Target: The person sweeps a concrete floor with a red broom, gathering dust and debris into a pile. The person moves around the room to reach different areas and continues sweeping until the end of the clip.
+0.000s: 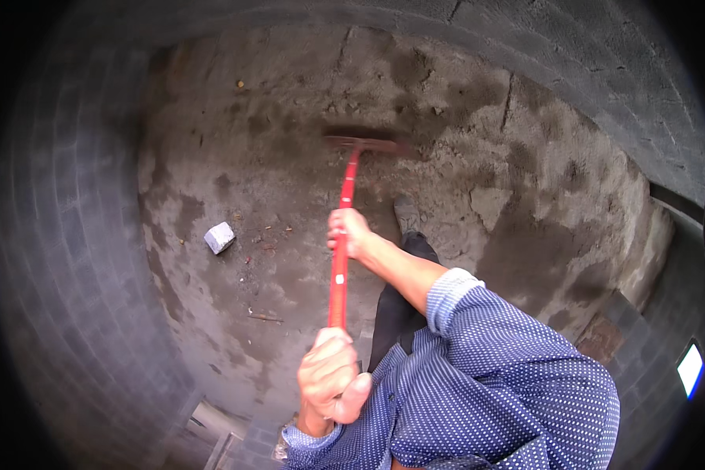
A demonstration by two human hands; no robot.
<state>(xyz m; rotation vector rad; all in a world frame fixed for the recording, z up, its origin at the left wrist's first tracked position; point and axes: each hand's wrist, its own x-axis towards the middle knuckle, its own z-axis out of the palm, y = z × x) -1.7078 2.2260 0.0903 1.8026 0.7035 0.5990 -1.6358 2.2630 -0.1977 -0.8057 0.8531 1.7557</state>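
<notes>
A broom-like tool with a red handle (339, 279) runs away from my body. My left hand (332, 376) is closed around the handle's near end, close to my waist. Farther along the shaft, my right hand (348, 230) grips it, with the arm reaching in from the right. At the far end a wide, reddish-brown head (367, 143) lies across the rough concrete floor (305, 194); it is blurred, so its exact kind cannot be told. Damp dark patches and loose grit surround the head.
A pale block fragment (219, 237) lies on the floor at left. Small debris and a thin stick (265, 318) lie nearby. Grey block walls (76, 235) enclose the floor at left, top and right. My shoe (407, 212) stands just right of the handle.
</notes>
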